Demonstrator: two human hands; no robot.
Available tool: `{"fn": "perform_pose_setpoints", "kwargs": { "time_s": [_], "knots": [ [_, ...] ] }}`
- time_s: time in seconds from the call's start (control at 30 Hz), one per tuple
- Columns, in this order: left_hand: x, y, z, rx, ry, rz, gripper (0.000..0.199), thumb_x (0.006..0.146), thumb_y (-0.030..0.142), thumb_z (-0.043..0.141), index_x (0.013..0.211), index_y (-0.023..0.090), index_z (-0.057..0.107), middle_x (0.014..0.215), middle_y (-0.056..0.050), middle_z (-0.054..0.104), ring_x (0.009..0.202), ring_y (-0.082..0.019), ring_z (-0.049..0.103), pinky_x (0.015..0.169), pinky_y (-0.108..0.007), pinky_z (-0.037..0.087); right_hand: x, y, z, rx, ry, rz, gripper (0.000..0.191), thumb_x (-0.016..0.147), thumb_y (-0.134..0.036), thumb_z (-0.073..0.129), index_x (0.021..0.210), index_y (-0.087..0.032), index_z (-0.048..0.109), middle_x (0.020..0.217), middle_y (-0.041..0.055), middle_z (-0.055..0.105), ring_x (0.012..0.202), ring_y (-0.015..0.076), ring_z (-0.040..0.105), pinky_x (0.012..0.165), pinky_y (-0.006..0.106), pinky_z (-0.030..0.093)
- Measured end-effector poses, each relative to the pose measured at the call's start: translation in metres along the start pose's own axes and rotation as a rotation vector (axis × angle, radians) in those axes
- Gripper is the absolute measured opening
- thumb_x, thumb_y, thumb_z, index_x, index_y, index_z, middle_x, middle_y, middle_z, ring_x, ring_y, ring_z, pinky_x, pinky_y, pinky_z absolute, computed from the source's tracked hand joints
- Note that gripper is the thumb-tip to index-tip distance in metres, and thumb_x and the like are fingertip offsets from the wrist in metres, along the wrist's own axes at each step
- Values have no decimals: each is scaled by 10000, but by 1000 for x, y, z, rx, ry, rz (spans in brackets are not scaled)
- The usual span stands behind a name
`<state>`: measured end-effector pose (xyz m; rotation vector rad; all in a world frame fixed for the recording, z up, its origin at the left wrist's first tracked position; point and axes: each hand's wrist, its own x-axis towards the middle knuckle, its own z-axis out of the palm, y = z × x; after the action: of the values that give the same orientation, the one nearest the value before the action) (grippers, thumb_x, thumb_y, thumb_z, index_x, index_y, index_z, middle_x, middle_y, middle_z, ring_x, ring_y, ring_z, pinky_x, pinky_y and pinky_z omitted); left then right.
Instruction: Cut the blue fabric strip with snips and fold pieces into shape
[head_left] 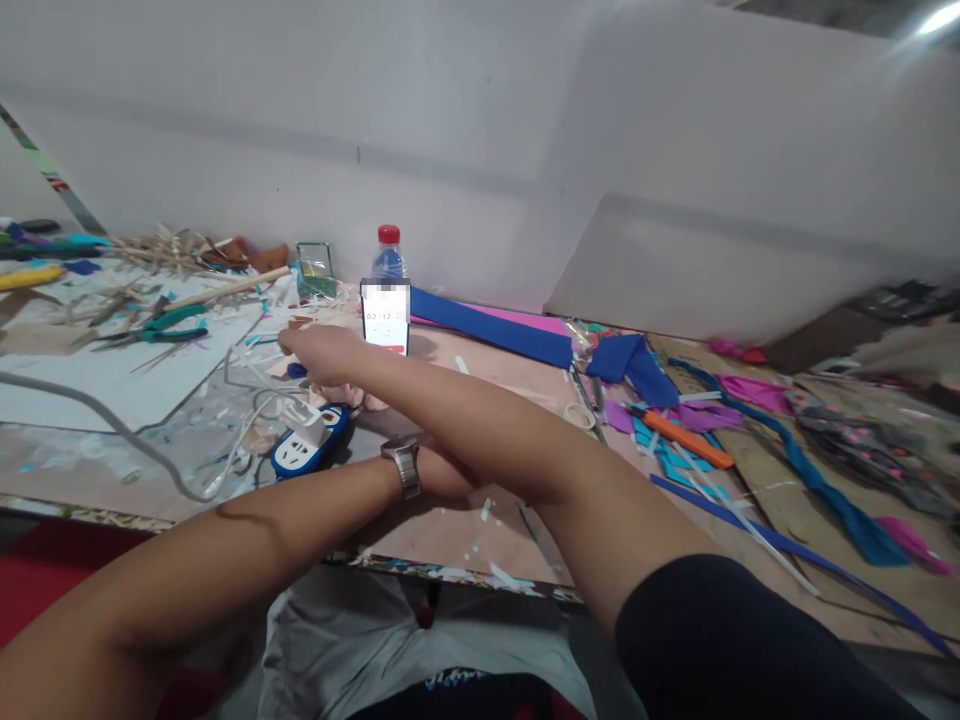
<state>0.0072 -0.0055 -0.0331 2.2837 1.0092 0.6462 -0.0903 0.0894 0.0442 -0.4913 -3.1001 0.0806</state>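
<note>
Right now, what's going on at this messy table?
Someone is working with crossed arms. Their right hand is stretched over to the left, just beyond a blue-and-white power strip; I can't tell whether it's holding anything. Their left hand, below a silver watch, is partly hidden under the right arm. A lit phone stands in front of a red-capped bottle. Pliers lie to the left, and strips of blue cloth to the right.
</note>
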Motion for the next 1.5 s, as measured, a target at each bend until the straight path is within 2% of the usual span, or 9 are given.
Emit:
{"fn": "perform_pose_setpoints", "kwargs": {
  "time_s": [0.3, 0.4, 0.47, 0.57, 0.77, 1.0, 1.23, 1.4, 1.5],
  "knots": [
    [7, 11, -7, -143, 117, -62, 244, 916, 366, 622, 1038, 228, 781, 1085, -66, 779, 949, -249, 707, 830, -331, 537, -114, 45, -15, 489, 272, -185, 296, 990, -454, 594, 1018, -176, 692, 785, -5, 674, 697, 140, 562, 664, 250, 392],
    [12, 11, -7, -205, 146, -81, 212, 886, 287, 633, 1008, 186, 774, 1032, -82, 768, 898, -222, 697, 842, -329, 523, -165, 100, -6, 349, 307, 191, 383, 997, -489, 571, 868, -155, 708, 764, 3, 671, 731, 140, 575, 710, 248, 424],
    [14, 8, -5, -243, 169, -75, 202, 895, 290, 626, 980, 176, 769, 1003, -83, 766, 915, -220, 690, 871, -331, 514, -192, 143, -3, 185, 354, 532, 323, 1020, -404, 528, 1021, -144, 720, 967, 71, 736, 896, 181, 630, 829, 277, 459],
    [16, 4, -2, -283, 192, -75, 239, 942, 314, 567, 912, 169, 755, 954, -82, 753, 906, -208, 686, 858, -319, 510, -222, 200, -3, 78, 359, 762, 437, 960, -326, 618, 1309, -62, 631, 1355, 258, 634, 1209, 293, 577, 1025, 379, 422],
    [16, 3, -7, -336, 239, -84, 252, 955, 303, 537, 921, 165, 745, 953, -81, 756, 921, -207, 690, 875, -320, 506, -238, 251, 4, 15, 190, 986, 572, 820, -426, 817, 1268, -91, 696, 1314, 264, 673, 1261, 367, 573, 1085, 475, 383],
    [17, 3, -10, -535, 344, -233, 251, 951, 333, 590, 1092, 162, 708, 1001, -79, 742, 905, -198, 676, 830, -321, 505, -246, 244, -9, 22, 253, 907, 329, 948, -351, 653, 1169, -128, 755, 1223, 192, 744, 1115, 265, 653, 970, 336, 447],
    [22, -2, -3, -778, 441, -306, 234, 939, 342, 644, 1117, 191, 657, 929, -47, 692, 822, -156, 653, 758, -297, 499, -306, 215, -36, 98, 413, 973, 288, 929, -363, 610, 1063, -157, 760, 962, 111, 776, 839, 240, 683, 762, 323, 492],
    [26, 1, -1, -1113, 488, -358, 400, 877, 450, 754, 1153, 201, 608, 964, -48, 684, 830, -145, 688, 776, -303, 553, -330, 131, -22, 202, 600, 837, 242, 872, -337, 638, 1050, -196, 721, 879, 61, 739, 771, 228, 649, 725, 336, 481],
    [26, 2, -3, -1251, 507, -397, 478, 846, 574, 761, 1106, 199, 618, 1003, -55, 688, 831, -152, 707, 781, -312, 583, -326, 64, -3, 438, 463, 603, 207, 882, -337, 657, 1063, -256, 716, 816, 25, 724, 708, 219, 628, 686, 341, 470]
  ]
}}
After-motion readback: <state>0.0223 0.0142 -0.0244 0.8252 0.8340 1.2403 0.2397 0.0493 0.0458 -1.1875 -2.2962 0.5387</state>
